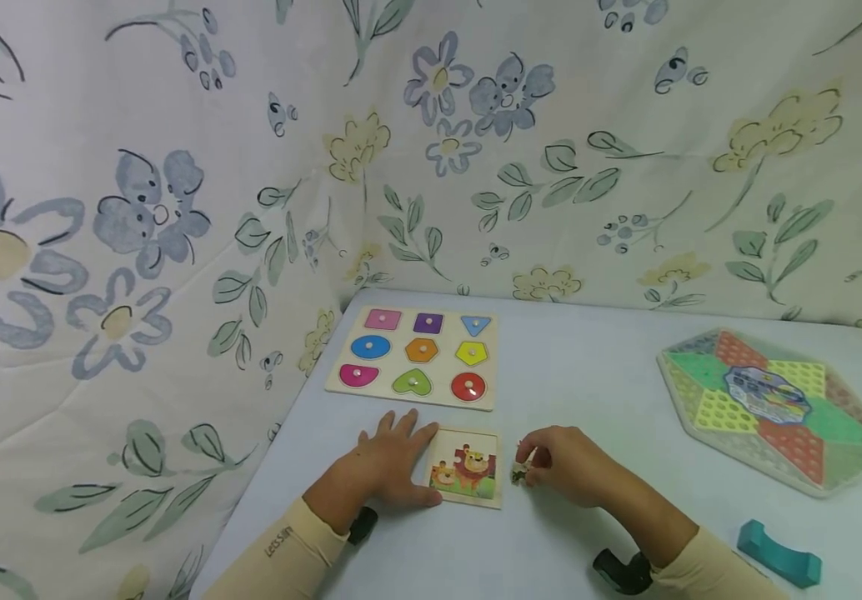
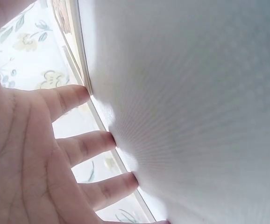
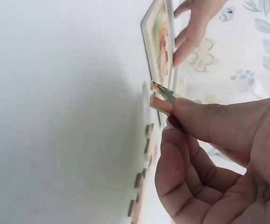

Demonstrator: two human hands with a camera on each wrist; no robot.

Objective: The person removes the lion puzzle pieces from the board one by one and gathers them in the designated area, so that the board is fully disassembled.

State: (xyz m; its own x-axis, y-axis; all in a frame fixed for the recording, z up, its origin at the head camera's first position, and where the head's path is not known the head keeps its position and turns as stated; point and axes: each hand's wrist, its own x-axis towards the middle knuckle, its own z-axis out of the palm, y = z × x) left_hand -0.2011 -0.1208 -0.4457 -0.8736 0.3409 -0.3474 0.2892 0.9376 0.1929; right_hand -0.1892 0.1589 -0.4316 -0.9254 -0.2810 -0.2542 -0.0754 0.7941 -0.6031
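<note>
A small square wooden jigsaw tray point(image 1: 464, 501) lies on the table, with a lion and cub picture partly filling it. Along its left edge, my left hand point(image 1: 384, 467) rests with fingers spread; thumb and index finger touch the tray's side. My right hand point(image 1: 573, 467), just right of the tray, pinches a jigsaw piece point(image 3: 161, 103) between thumb and fingers. That piece shows orange and green and is held tilted above the table in the right wrist view. More loose jigsaw pieces point(image 3: 138, 186) lie below it, mostly hidden by the hand in the head view.
Behind the tray lies a shape puzzle board point(image 1: 410, 394) with several coloured knobbed shapes. A hexagonal game board point(image 1: 799, 417) is at the right. A teal curved block point(image 1: 779, 553) sits at the front right. Floral cloth point(image 1: 596, 225) hangs behind and left of the white table point(image 1: 581, 367).
</note>
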